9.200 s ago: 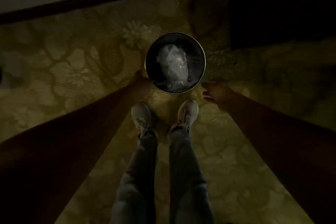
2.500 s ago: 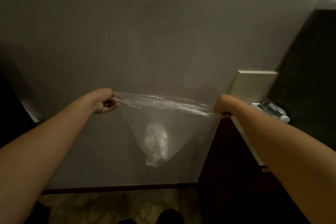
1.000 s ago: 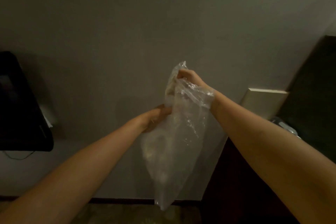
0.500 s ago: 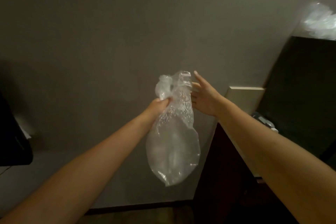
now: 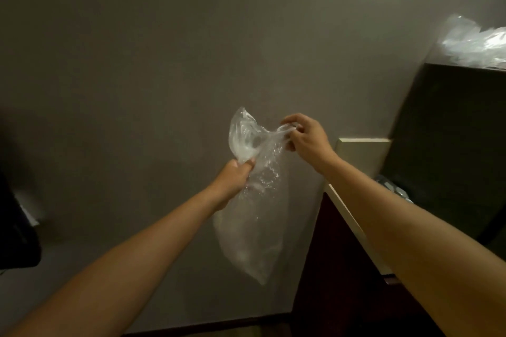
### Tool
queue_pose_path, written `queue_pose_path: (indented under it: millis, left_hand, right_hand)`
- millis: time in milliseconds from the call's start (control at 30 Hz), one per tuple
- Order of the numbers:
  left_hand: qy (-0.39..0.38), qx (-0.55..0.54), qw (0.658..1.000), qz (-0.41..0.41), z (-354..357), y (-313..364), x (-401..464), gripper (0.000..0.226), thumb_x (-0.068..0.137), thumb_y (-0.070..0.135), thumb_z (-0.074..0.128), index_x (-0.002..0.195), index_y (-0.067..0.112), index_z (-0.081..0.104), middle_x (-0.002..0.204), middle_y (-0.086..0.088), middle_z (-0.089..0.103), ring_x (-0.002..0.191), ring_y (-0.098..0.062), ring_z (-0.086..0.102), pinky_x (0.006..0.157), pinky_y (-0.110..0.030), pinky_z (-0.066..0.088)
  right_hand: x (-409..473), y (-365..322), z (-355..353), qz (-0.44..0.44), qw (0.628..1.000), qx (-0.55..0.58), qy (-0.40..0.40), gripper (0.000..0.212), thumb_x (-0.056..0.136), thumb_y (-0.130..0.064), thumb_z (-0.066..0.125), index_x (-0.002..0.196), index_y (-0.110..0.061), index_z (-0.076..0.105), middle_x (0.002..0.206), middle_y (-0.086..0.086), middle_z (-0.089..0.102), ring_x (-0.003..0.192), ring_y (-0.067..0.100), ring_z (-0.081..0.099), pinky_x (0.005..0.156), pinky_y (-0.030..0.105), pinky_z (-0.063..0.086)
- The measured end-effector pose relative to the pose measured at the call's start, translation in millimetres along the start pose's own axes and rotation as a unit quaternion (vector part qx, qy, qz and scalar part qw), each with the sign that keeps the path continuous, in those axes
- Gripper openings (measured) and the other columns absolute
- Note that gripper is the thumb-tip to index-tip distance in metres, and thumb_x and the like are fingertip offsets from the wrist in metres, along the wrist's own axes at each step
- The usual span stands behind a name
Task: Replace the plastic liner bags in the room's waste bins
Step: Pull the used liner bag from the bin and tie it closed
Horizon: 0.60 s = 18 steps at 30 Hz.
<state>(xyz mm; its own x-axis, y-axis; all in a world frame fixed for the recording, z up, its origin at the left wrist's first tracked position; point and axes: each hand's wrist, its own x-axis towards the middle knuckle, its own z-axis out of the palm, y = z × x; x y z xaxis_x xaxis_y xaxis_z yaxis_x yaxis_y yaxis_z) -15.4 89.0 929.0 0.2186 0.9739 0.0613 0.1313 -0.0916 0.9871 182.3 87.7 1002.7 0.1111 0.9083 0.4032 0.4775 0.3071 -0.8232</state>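
A clear plastic liner bag (image 5: pixel 254 216) hangs in the air in front of a plain wall, with crumpled waste showing faintly in its lower part. My left hand (image 5: pixel 235 178) is closed around the gathered neck of the bag. My right hand (image 5: pixel 304 137) pinches a stretched corner of the bag's top, up and to the right of the left hand. The loose top of the bag puffs up between the two hands. The waste bin is out of view.
A dark cabinet (image 5: pixel 342 282) with a pale top edge stands at the right, and a tall dark block (image 5: pixel 451 145) rises behind it. More clear plastic (image 5: pixel 476 44) lies on top of that block. A dark object (image 5: pixel 13 227) juts in at the left edge.
My right hand, open beside the bag half a second ago, has now closed on a corner of the bag's top and pulls it to the right. The left hand keeps its hold on the neck.
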Motion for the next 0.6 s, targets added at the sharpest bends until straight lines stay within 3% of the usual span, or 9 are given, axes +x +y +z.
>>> queue_pose_path:
  millis: [67, 133, 233, 333, 433, 500, 600]
  left_hand:
    - [0.016, 0.048, 0.999, -0.011, -8, -9, -2, 0.049, 0.097, 0.054, 0.051, 0.096, 0.006, 0.061, 0.076, -0.007, 0.062, 0.072, -0.025, 0.060, 0.072, -0.041, 0.056]
    - [0.022, 0.074, 0.997, -0.020, -15, -17, -3, 0.058, 0.089, 0.067, 0.050, 0.097, 0.011, 0.063, 0.084, -0.010, 0.068, 0.078, -0.027, 0.064, 0.078, -0.045, 0.057]
    - [0.005, 0.092, 0.996, -0.021, -18, -12, -13, 0.052, 0.092, 0.065, 0.050, 0.102, 0.016, 0.064, 0.094, -0.010, 0.069, 0.086, -0.024, 0.065, 0.088, -0.048, 0.056]
    - [-0.020, 0.097, 0.995, -0.021, -20, -13, -15, 0.043, 0.094, 0.061, 0.054, 0.099, 0.019, 0.063, 0.091, -0.004, 0.071, 0.086, -0.021, 0.068, 0.082, -0.042, 0.059]
    - [-0.032, 0.108, 0.993, -0.027, -26, -20, -16, 0.063, 0.089, 0.066, 0.057, 0.110, 0.008, 0.066, 0.100, -0.016, 0.075, 0.095, -0.033, 0.072, 0.090, -0.050, 0.057]
    - [-0.011, 0.087, 0.996, -0.029, -32, -24, -16, 0.058, 0.093, 0.058, 0.057, 0.109, 0.003, 0.065, 0.101, -0.021, 0.073, 0.092, -0.035, 0.072, 0.091, -0.049, 0.057]
    - [0.002, 0.028, 0.999, -0.028, -39, -28, -14, 0.064, 0.084, 0.062, 0.063, 0.109, 0.003, 0.068, 0.104, -0.025, 0.071, 0.093, -0.036, 0.071, 0.090, -0.055, 0.057]
  right_hand:
    - [5, -8, -5, 0.001, 1.000, -0.005, 0.007, 0.028, 0.096, -0.002, 0.048, 0.105, -0.016, 0.070, 0.085, 0.009, 0.072, 0.062, 0.017, 0.065, 0.063, 0.033, 0.058]
    - [10, -15, -9, 0.023, 1.000, 0.020, 0.001, 0.019, 0.097, -0.004, 0.055, 0.107, -0.007, 0.070, 0.083, 0.012, 0.070, 0.060, 0.017, 0.058, 0.060, 0.032, 0.054]
    - [17, -20, -6, 0.095, 0.980, 0.175, 0.001, 0.016, 0.092, 0.004, 0.060, 0.106, 0.004, 0.066, 0.079, 0.013, 0.062, 0.065, 0.016, 0.058, 0.076, 0.034, 0.061]
    - [21, -20, 1, 0.171, 0.922, 0.346, -0.039, 0.012, 0.090, 0.003, 0.057, 0.093, -0.006, 0.064, 0.080, 0.009, 0.061, 0.072, 0.016, 0.061, 0.080, 0.030, 0.058]
    - [19, -15, 3, 0.193, 0.939, 0.274, -0.079, 0.015, 0.084, -0.008, 0.051, 0.075, -0.014, 0.062, 0.081, 0.005, 0.063, 0.067, 0.014, 0.059, 0.071, 0.028, 0.048]
    - [18, -12, 3, 0.189, 0.956, 0.204, -0.095, 0.012, 0.080, -0.011, 0.051, 0.073, -0.017, 0.058, 0.073, 0.003, 0.055, 0.054, 0.012, 0.044, 0.055, 0.025, 0.034]
    - [23, -6, 2, 0.212, 0.951, 0.194, -0.117, 0.015, 0.079, -0.008, 0.051, 0.069, -0.020, 0.052, 0.065, -0.001, 0.043, 0.051, 0.010, 0.027, 0.048, 0.025, 0.019]
